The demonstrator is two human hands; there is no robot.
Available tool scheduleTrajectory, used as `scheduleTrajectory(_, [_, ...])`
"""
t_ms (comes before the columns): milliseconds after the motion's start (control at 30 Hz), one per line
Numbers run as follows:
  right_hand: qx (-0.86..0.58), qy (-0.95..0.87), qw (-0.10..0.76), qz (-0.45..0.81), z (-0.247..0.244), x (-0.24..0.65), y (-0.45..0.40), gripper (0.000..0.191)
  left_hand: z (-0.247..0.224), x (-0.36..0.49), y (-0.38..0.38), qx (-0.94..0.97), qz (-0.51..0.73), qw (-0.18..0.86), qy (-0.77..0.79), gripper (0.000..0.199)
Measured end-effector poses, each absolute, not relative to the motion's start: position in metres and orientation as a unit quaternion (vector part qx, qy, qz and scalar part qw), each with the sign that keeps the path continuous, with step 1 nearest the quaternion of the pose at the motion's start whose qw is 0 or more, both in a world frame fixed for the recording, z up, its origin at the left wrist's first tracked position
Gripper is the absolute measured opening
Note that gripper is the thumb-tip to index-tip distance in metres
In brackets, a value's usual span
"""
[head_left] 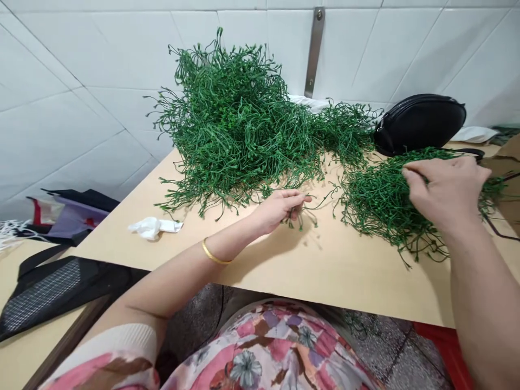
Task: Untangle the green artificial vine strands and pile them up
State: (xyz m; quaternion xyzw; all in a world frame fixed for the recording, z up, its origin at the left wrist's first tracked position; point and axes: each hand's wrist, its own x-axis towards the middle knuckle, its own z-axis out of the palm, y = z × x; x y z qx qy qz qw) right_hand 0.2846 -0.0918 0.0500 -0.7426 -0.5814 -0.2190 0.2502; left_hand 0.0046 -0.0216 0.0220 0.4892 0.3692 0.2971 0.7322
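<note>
Over the middle of the table, my left hand point(284, 208) is closed around a few thin green artificial plant stems point(301, 221). Their knobbed ends poke out below and beyond the fingers. My right hand point(450, 187) hovers over or touches the smaller heap of green stems point(385, 200) on the right. Its thumb and fingertips are pressed together, and whatever lies between them is too small to make out. A much larger heap of the same stems point(239, 119) rises at the back, against the tiled wall, and spreads to the right.
A black round bag point(424, 122) stands behind the right heap, with a cardboard piece point(509, 189) at the far right. Crumpled white tissue point(152, 227) lies near the table's point(260, 265) left edge. A black mesh bag point(52, 287) rests on a lower surface at left.
</note>
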Motion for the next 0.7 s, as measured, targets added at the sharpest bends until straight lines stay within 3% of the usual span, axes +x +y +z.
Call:
scheduleTrajectory(33, [-0.730,-0.600,0.226,-0.236,0.043,0.284,-0.087,0.028,0.020,0.015,-0.023,0.464,0.296,0.751,0.365,0.007])
scheduleTrajectory(167, [-0.708,-0.643,0.148,-0.253,0.012,0.285,-0.082,0.038,0.004,0.045,-0.025,0.401,0.276,0.787,0.379,0.020])
scheduleTrajectory(400, [-0.779,-0.566,0.058,-0.265,-0.005,0.315,-0.076,0.044,-0.016,0.047,-0.016,0.371,0.313,0.798,0.358,0.017])
scheduleTrajectory(567, [-0.753,-0.569,0.133,-0.304,0.021,0.284,-0.081,0.052,-0.008,0.040,-0.012,0.396,0.326,0.779,0.361,0.013])
scheduleTrajectory(700, [-0.699,-0.609,0.226,-0.298,0.036,0.231,-0.085,0.034,-0.007,0.038,-0.011,0.428,0.340,0.760,0.350,0.010])
